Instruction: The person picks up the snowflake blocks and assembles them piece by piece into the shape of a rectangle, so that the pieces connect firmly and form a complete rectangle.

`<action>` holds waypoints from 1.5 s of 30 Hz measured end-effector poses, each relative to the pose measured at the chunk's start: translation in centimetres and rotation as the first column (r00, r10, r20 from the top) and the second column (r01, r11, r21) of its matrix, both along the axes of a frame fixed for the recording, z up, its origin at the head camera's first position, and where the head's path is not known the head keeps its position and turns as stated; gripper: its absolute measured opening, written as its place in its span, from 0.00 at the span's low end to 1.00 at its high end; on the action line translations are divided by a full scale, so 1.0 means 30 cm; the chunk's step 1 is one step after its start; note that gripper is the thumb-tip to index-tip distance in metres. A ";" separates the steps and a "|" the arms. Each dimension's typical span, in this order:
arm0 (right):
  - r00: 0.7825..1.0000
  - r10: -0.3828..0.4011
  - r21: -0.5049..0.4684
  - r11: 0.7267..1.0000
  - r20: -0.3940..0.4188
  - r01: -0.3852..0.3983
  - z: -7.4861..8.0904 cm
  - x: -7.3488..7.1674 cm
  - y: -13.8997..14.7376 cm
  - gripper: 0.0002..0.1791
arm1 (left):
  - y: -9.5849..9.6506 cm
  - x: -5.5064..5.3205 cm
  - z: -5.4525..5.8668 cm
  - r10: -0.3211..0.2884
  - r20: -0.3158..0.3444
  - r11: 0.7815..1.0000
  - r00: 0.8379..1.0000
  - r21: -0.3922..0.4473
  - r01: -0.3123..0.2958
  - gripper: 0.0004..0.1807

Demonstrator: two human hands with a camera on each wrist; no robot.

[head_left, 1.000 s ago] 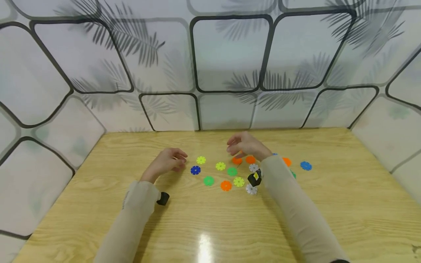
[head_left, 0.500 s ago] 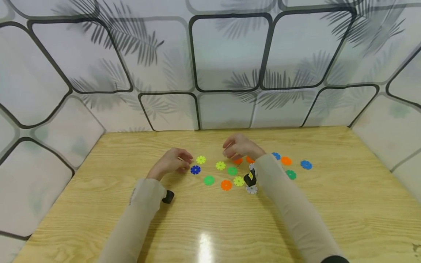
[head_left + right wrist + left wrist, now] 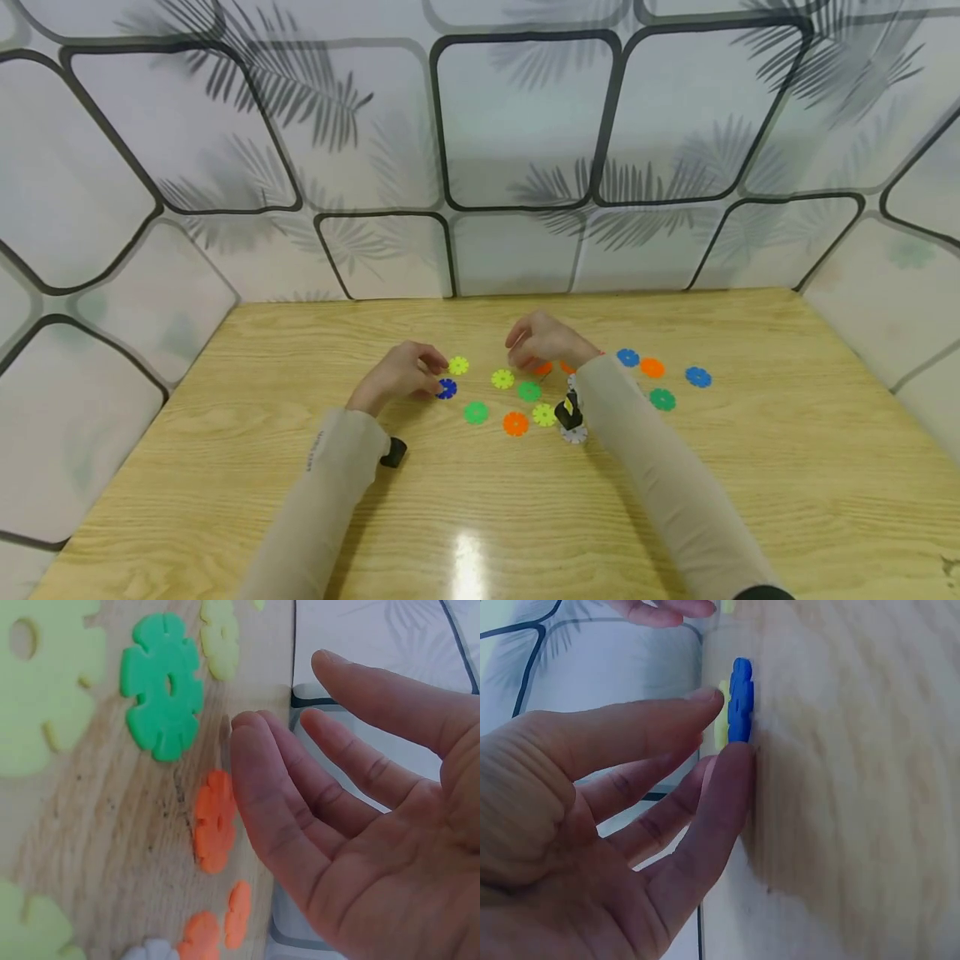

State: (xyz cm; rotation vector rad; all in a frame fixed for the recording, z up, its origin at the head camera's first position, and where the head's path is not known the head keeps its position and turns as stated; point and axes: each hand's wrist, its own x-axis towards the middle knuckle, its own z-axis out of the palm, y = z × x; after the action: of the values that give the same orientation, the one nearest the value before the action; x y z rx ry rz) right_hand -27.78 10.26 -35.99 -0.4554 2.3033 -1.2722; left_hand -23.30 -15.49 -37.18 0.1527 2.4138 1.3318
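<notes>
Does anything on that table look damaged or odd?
Yes: a jagged dark mark on the wooden tabletop, beside an orange notched disc. It stands out against the pale wood, perhaps a scratch or crack.

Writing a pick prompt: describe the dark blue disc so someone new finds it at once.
On the wooden table, find the scattered notched discs, then their left end, by the left hand. The dark blue disc lies at its fingertips, just below a yellow disc in the head view. No neighbour is blue, and the blue discs toward the right end are lighter.
</notes>
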 end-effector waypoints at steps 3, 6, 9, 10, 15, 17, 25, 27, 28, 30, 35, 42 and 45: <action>1.000 0.001 0.003 1.000 0.014 -0.001 -0.004 0.001 -0.004 0.18 | 0.007 0.000 -0.006 -0.010 -0.016 0.999 1.000 -0.031 0.010 0.19; 1.000 -0.013 0.009 1.000 0.029 0.012 -0.005 0.003 -0.007 0.17 | 0.015 0.002 -0.012 -0.031 -0.058 0.996 0.998 -0.084 0.026 0.21; 0.999 -0.023 0.015 1.000 0.035 0.023 -0.007 0.005 -0.011 0.16 | 0.024 0.007 -0.016 -0.046 -0.096 0.990 0.994 -0.137 0.033 0.21; 0.999 -0.024 0.016 1.000 0.034 0.024 -0.008 0.006 -0.012 0.16 | 0.027 0.009 -0.018 -0.043 -0.102 0.988 0.994 -0.150 0.027 0.20; 0.999 -0.029 0.034 0.999 0.026 0.028 -0.013 0.004 -0.010 0.14 | 0.037 0.010 -0.020 -0.053 -0.117 0.981 0.992 -0.194 0.030 0.16; 0.999 -0.032 0.044 0.999 0.020 0.031 -0.012 0.006 -0.012 0.14 | 0.040 0.008 -0.020 -0.059 -0.115 0.980 0.992 -0.196 0.036 0.15; 1.000 -0.012 0.097 0.995 -0.019 0.014 -0.010 0.007 -0.025 0.13 | 0.022 0.009 -0.028 -0.048 -0.087 0.992 0.995 -0.120 0.038 0.12; 1.000 -0.013 0.120 0.993 -0.024 0.016 -0.010 0.007 -0.028 0.13 | 0.009 0.011 -0.030 -0.043 -0.081 0.997 0.996 -0.071 0.037 0.10; 1.000 -0.013 0.132 0.991 -0.028 0.016 -0.010 0.008 -0.029 0.13 | 0.003 0.012 -0.030 -0.038 -0.077 0.998 0.996 -0.047 0.034 0.09; 0.999 -0.012 0.149 0.989 -0.032 0.016 -0.009 0.011 -0.031 0.14 | -0.010 0.012 -0.029 -0.029 -0.069 1.000 0.997 0.004 0.029 0.08; 1.000 -0.006 0.151 0.989 -0.028 0.010 -0.010 0.017 -0.040 0.17 | -0.036 0.027 -0.007 -0.042 -0.071 0.997 0.997 0.068 0.046 0.08; 1.000 0.006 0.150 0.989 -0.021 -0.003 -0.014 0.020 -0.050 0.19 | -0.055 0.053 0.008 -0.046 -0.038 0.995 0.998 0.090 0.049 0.08; 1.000 0.017 0.157 0.988 -0.026 -0.013 -0.017 0.021 -0.060 0.20 | -0.062 0.059 0.005 -0.042 -0.033 0.988 0.999 0.144 0.046 0.09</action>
State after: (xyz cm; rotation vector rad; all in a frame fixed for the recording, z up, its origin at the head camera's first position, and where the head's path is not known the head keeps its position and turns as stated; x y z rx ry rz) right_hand -27.15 8.46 -36.51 -0.4376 2.3962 -1.0735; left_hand -21.53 -17.35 -37.04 0.2652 2.3231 1.4952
